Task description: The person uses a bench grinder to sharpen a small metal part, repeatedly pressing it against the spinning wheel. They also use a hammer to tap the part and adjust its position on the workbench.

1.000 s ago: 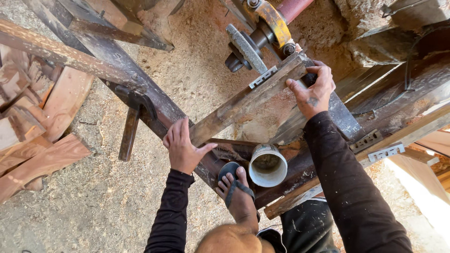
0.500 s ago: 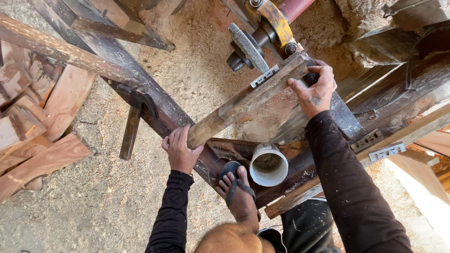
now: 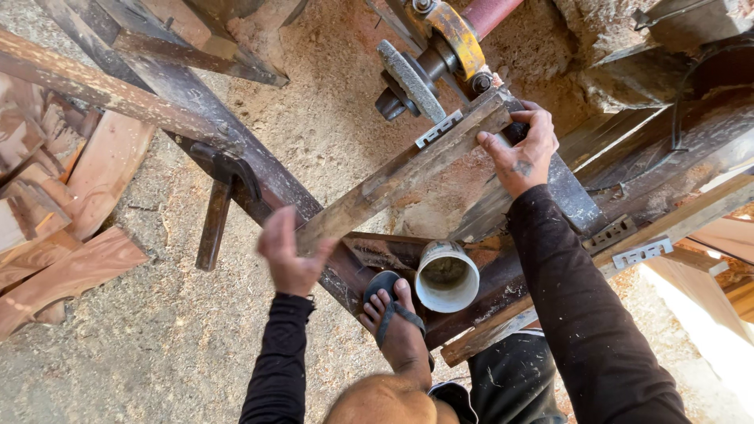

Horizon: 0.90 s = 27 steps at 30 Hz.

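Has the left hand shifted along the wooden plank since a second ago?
Yes. The left hand has moved to the near end of the long wooden plank, staying left of the white plastic pipe.

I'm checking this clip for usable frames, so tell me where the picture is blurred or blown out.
Head view: the left hand is smeared by motion blur at the near end of the wooden plank; the right hand on the far end is sharp, as is the grinding wheel. Sunlight blows out the ground at the lower right edge; the sawdust floor sits in even shade.
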Motion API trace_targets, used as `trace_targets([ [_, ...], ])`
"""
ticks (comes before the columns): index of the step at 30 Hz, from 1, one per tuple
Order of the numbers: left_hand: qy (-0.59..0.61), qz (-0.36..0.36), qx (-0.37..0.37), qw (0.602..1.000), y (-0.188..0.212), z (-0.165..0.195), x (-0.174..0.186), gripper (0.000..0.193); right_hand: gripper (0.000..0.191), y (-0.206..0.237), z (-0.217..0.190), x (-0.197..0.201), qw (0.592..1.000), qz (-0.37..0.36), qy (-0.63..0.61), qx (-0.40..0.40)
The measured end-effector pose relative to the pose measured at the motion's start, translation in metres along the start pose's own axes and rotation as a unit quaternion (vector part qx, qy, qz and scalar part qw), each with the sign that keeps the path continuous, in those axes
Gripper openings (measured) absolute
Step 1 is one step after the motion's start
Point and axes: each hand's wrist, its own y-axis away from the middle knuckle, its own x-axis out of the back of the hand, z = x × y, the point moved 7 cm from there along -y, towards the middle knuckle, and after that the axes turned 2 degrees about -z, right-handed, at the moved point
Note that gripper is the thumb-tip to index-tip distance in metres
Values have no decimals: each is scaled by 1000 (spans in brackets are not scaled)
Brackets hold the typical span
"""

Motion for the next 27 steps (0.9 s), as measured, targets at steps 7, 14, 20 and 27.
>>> trace_targets([
  [7,-224,2,248,942,-5,-118,78,55,59,0,3,-1,1000,14,16,18],
  [14,-195,6,200,960,7,-81,92,28,59,1,5,0,1000,15,10,7],
  [20,191,-150,257,935,36,60,12,34,59,3,4,1,1000,14,5,-1],
  [27,188,-115,-151,964,-36,228,-38,55,47,2,4,4,997,62,18,38],
])
